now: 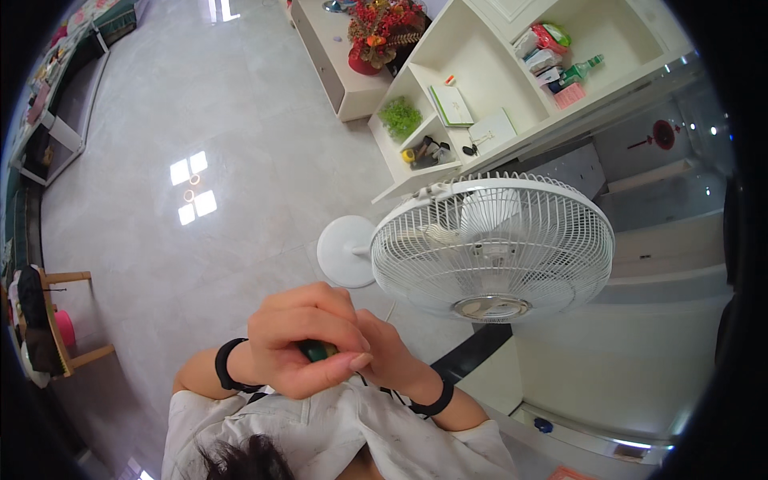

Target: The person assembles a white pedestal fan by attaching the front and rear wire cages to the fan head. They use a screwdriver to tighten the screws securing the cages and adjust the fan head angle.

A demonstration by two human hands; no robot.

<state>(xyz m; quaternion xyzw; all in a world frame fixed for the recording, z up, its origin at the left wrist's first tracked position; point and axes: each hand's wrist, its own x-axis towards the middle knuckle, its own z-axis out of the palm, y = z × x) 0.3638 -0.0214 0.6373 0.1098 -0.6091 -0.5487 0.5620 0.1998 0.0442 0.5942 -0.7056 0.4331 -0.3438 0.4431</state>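
In front of my chest, my left hand point(308, 332) is closed around a small, dark green, rounded object point(317, 350). Only part of that object shows between the curled fingers and the thumb, so its kind stays hidden. My right hand point(386, 352) presses against the left from the right side and looks closed. Its fingertips, and whatever they may hold, are covered by the left hand. Just beyond and to the right of both hands is a white standing fan point(492, 248), whose round base point(348, 252) rests on the floor.
White shelving point(488, 72) at the upper right holds books, a green plant point(400, 118) and small items. Red flowers point(376, 36) stand on a cabinet point(336, 76). A wooden stool point(76, 320) is at the left, and glossy tiles point(240, 120) cover the floor.
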